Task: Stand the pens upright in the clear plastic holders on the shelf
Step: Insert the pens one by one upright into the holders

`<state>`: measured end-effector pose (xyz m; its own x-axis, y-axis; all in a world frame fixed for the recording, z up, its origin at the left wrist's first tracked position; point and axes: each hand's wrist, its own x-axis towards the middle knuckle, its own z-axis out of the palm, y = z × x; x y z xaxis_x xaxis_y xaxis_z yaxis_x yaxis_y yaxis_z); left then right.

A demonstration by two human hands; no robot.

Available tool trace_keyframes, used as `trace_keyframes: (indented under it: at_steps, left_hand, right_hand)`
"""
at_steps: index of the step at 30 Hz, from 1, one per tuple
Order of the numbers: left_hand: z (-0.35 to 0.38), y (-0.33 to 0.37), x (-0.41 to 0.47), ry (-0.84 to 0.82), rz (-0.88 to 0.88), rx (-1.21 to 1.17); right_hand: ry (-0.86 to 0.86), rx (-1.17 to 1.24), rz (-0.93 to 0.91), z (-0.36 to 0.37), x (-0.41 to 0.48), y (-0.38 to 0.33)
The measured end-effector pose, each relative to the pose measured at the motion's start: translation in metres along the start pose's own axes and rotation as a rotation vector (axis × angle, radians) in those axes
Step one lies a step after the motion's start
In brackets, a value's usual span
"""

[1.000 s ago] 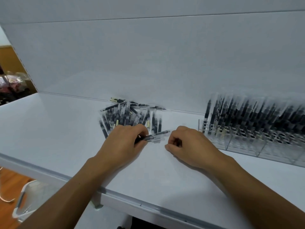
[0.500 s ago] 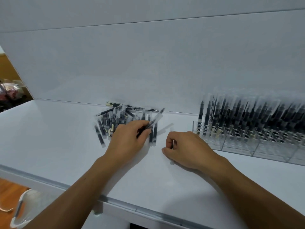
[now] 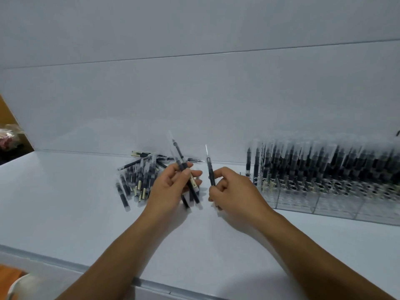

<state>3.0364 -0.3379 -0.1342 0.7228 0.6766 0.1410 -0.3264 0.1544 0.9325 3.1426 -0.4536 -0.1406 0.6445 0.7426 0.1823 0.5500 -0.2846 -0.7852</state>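
**Both hands holding pens above the shelf**

Head view: left hand (image 3: pixel 173 187) w/ grip pinching a small bundle of pens (image 3: pixel 186 176), tips angled up-left. Right hand (image 3: pixel 233 191) w/ grip pinching one pen (image 3: pixel 210 169), near upright. Loose pen pile (image 3: pixel 138 176) lies flat on white shelf (image 3: pixel 65 202), just behind and left of left hand. Clear plastic holders (image 3: pixel 324 191) to the right, packed w/ standing pens.

No text, label or number is legible on anything here.
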Motion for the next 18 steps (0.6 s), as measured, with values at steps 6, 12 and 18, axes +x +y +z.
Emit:
trace_keyframes:
  at_steps: [6,12,18]
  left_hand:
    - [0.007,0.001,0.003,-0.132,0.106,0.218]
    - [0.048,-0.018,-0.005,-0.257,0.097,0.130]
    - [0.114,-0.041,-0.018,-0.426,0.110,0.087]
  right_hand:
    - [0.052,0.048,-0.062,-0.029,-0.004,-0.009]
    - [0.187,0.077,-0.099,-0.075,-0.031,0.017]
    - [0.386,0.089,-0.103,-0.127,-0.055,0.046]
